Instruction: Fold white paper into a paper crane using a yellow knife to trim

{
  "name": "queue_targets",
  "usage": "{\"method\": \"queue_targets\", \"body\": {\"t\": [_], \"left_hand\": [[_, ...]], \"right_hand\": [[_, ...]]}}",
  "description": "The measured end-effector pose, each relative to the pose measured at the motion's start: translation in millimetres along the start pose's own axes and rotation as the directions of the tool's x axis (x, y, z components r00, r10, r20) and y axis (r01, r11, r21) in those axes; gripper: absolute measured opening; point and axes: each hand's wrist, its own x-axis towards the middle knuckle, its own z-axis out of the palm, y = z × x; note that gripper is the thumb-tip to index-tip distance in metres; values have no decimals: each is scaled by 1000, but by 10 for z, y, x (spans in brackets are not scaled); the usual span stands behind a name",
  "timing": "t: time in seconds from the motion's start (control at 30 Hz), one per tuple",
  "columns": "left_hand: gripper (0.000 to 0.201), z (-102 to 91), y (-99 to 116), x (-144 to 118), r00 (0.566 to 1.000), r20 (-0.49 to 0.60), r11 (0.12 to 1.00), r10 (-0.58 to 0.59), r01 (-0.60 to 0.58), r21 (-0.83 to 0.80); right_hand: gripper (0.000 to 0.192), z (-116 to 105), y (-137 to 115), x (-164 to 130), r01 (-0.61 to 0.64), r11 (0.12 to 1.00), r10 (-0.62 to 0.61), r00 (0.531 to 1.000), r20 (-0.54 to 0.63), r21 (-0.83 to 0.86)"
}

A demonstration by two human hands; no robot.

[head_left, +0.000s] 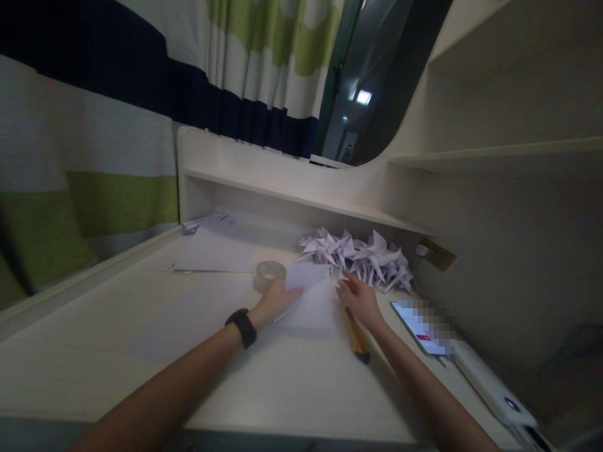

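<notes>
In the head view, the left hand point(277, 300) clamps the left edge of a flat white paper sheet point(313, 302) mid-desk point(282, 392). The right hand point(362, 300) is apart from it, fingers bunched; I cannot tell its grip. A careless sweep could knock the long yellow black-ended tool point(356, 338) beside it or crush the spiky white folded-paper pile point(365, 254).

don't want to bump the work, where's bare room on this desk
The near desk is bare between the left forearm and right forearm, short of the paper and yellow-handled tool. So is the near-left patch outside the left forearm. It's crowded around the left hand, right hand and tape roll, and at the paper pinwheels behind.
</notes>
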Motion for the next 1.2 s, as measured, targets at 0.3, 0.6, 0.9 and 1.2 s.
{"method": "queue_targets", "body": {"t": [0.3,0.6,0.9,1.2], "left_hand": [[41,-20,122,-13,997,16,947,-79,80,-312],[25,-306,204,217,909,-342,971,238,-216,102],[22,-1710,284,46,931,-294,641,218,91,762],[31,-2903,-45,-103,886,-458,306,67,419,855]], "right_hand": [[62,421,-359,19,-285,499,174,958,228,819],[63,555,-212,-129,-288,602,182,958,223,745],[84,630,-373,-317,-183,897,95,969,229,403],[57,613,-364,-305,-153,950,112,981,161,271]]}}
